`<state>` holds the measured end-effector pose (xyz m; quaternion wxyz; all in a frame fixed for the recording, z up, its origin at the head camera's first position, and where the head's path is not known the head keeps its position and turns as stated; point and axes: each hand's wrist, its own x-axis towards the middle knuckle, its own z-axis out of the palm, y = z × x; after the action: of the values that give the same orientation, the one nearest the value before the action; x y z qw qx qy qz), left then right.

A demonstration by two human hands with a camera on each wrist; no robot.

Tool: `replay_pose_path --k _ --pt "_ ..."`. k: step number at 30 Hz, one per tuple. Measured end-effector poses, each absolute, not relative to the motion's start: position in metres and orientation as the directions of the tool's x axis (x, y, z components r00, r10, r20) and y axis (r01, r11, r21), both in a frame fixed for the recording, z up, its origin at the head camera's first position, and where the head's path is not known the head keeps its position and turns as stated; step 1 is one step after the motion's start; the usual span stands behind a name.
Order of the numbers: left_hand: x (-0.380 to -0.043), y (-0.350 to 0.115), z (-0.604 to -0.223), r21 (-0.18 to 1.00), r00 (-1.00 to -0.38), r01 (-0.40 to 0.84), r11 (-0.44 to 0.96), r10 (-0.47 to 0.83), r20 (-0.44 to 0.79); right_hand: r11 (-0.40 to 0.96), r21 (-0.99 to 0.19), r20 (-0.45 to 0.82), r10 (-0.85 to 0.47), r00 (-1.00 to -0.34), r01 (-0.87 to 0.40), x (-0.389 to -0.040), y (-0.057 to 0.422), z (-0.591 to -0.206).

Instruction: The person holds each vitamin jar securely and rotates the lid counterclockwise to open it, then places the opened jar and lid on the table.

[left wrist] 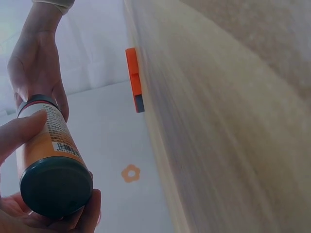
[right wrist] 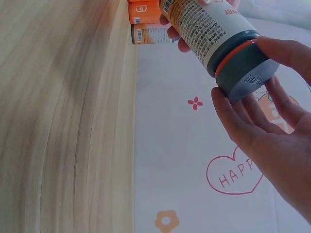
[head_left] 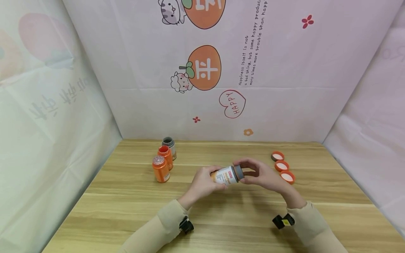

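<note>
My left hand [head_left: 202,183] holds a pill bottle [head_left: 225,175] with a white and orange label, tilted above the table. Its dark grey base [left wrist: 56,187] faces the left wrist camera, with the thumb lying along the label. At the bottle's other end, my right hand [head_left: 264,176] grips the grey screw cap [head_left: 239,172] between thumb and fingers. The right wrist view shows the cap's flat top and an orange-red line [right wrist: 235,54] where cap and bottle meet. Whether the cap is loose I cannot tell.
At the left stand three bottles without caps: a grey-necked one [head_left: 173,149], an orange one [head_left: 169,162] and another orange one [head_left: 161,173] whose mouth looks covered. Three caps lie in a row at the right, a grey-sided one [head_left: 277,156] farthest back, then orange caps [head_left: 281,166].
</note>
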<state>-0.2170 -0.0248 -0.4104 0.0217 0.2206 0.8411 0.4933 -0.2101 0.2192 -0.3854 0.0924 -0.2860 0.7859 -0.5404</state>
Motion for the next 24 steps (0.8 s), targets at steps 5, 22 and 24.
replay_pose_path --k 5,22,24 --pt "-0.2164 -0.0252 -0.4112 0.845 -0.9 0.348 0.407 0.398 0.179 0.215 -0.897 0.2 -0.58 -0.789 -0.386 -0.2122 0.2207 -0.3857" --pt "-0.2175 -0.0252 -0.414 0.859 -0.898 0.344 0.38 0.401 0.182 0.172 -0.874 0.271 -0.604 -0.75 -0.454 -0.215 0.2238 -0.3886" --pt "-0.2177 -0.0251 -0.4138 0.857 -0.898 0.345 0.382 0.4 0.183 0.182 -0.878 0.267 -0.582 -0.768 -0.443 -0.2147 0.2226 -0.3879"
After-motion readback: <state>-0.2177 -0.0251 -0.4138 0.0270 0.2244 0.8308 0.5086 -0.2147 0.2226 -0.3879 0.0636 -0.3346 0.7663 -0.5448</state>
